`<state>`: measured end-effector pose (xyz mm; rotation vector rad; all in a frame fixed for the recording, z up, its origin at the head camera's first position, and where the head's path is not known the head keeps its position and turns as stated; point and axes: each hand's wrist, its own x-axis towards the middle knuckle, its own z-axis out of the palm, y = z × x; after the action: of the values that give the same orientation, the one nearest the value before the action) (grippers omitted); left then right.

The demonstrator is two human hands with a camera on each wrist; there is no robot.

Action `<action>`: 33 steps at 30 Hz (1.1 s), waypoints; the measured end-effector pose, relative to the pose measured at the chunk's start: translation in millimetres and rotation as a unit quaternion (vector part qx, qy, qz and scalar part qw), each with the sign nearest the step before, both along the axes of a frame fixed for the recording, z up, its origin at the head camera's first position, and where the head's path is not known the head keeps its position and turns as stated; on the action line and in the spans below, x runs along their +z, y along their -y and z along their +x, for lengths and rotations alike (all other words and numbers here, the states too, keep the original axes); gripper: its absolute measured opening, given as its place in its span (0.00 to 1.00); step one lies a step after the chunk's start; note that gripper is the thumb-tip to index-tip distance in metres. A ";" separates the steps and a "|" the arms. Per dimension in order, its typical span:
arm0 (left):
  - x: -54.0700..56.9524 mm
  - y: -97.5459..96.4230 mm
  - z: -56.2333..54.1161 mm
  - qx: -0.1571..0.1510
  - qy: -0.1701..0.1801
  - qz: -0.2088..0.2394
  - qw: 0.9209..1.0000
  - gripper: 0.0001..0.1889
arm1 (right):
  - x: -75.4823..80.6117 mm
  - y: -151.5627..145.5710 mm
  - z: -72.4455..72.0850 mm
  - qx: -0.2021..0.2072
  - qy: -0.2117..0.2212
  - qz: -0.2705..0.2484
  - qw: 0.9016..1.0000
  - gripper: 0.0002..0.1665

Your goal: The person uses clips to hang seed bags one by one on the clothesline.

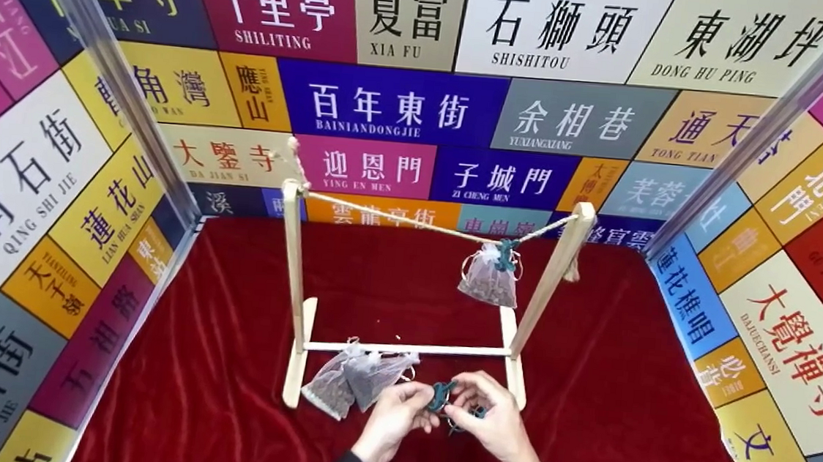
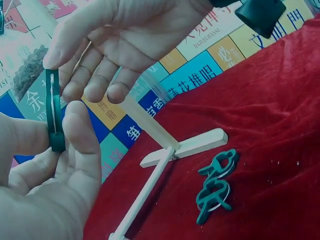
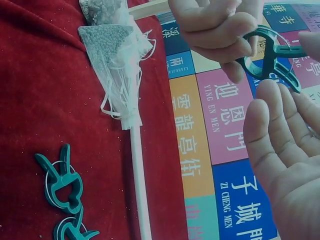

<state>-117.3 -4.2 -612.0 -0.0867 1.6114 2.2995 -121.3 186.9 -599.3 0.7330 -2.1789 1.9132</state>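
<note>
Above red cloth at lower centre, left hand and right hand pinch a clip, probably best squeezed evenly.

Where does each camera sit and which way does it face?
Head: worn on the head, facing forward and down at the wooden frame; left grip and right grip show.
Left wrist: on that wrist, facing forward past the held green clip; both grips show.
Right wrist: on that wrist, facing forward past that clip; both grips show.
Both wrist views share two loose clips.
</note>
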 end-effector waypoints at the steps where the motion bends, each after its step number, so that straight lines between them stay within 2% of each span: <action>1: -0.1 0.9 -0.6 0.003 -0.016 -0.029 0.999 0.11 | -0.3 -0.2 -0.5 0.001 0.003 0.002 1.000 0.23; 2: -0.9 2.1 -1.5 0.008 -0.043 -0.071 0.997 0.11 | -0.8 -0.5 -1.2 0.002 0.008 0.003 1.000 0.23; 3: -2.1 3.4 -2.8 0.015 -0.075 -0.121 0.990 0.10 | -1.5 -0.8 -1.9 0.002 0.014 0.005 1.000 0.23; 4: -3.6 5.0 -4.2 0.027 -0.114 -0.177 0.977 0.10 | -2.2 -1.2 -2.7 0.001 0.021 0.009 1.000 0.23; 5: -5.2 6.7 -6.0 0.041 -0.156 -0.237 0.958 0.09 | -3.0 -1.8 -3.5 -0.003 0.028 0.013 1.000 0.23; 6: -7.4 8.2 -8.1 0.057 -0.197 -0.296 0.933 0.09 | -4.2 -2.5 -4.3 -0.010 0.035 0.020 0.999 0.23; 8: -12.5 11.2 -13.1 0.090 -0.277 -0.396 0.871 0.10 | -7.0 -3.6 -5.7 -0.026 0.046 0.031 0.998 0.24; 10: -18.4 13.2 -19.2 0.110 -0.327 -0.458 0.819 0.11 | -9.2 -4.4 -6.2 -0.046 0.048 0.045 0.997 0.24; 11: -21.6 13.9 -22.4 0.114 -0.343 -0.479 0.800 0.12 | -9.6 -4.3 -6.1 -0.055 0.048 0.051 0.996 0.23; 12: -25.0 14.4 -25.8 0.115 -0.351 -0.496 0.786 0.13 | -9.3 -3.9 -5.7 -0.062 0.048 0.056 0.995 0.23; 13: -28.5 14.8 -29.2 0.115 -0.356 -0.509 0.775 0.14 | -8.3 -3.2 -4.9 -0.068 0.047 0.058 0.995 0.23; 16: -38.9 15.3 -38.7 0.102 -0.345 -0.538 0.763 0.17 | -1.9 0.1 -1.4 -0.082 0.046 0.062 0.994 0.20; 20: -51.7 16.3 -48.1 0.077 -0.316 -0.561 0.761 0.21 | 2.8 3.3 2.3 -0.106 0.046 0.069 0.991 0.17; 24: -62.7 18.1 -53.1 0.061 -0.294 -0.576 0.760 0.23 | -2.1 2.8 3.0 -0.137 0.039 0.088 0.986 0.12; 28: -72.1 19.8 -56.4 0.061 -0.294 -0.584 0.754 0.22 | -5.2 0.9 2.3 -0.151 0.038 0.097 0.983 0.09; 33: -78.3 20.3 -57.4 0.068 -0.305 -0.590 0.745 0.19 | -4.6 -0.4 2.0 -0.140 0.048 0.087 0.985 0.06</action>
<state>-174.7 -24.5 -690.3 0.2997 3.2276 0.9827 -119.3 187.3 -603.8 0.3380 -2.3824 1.6669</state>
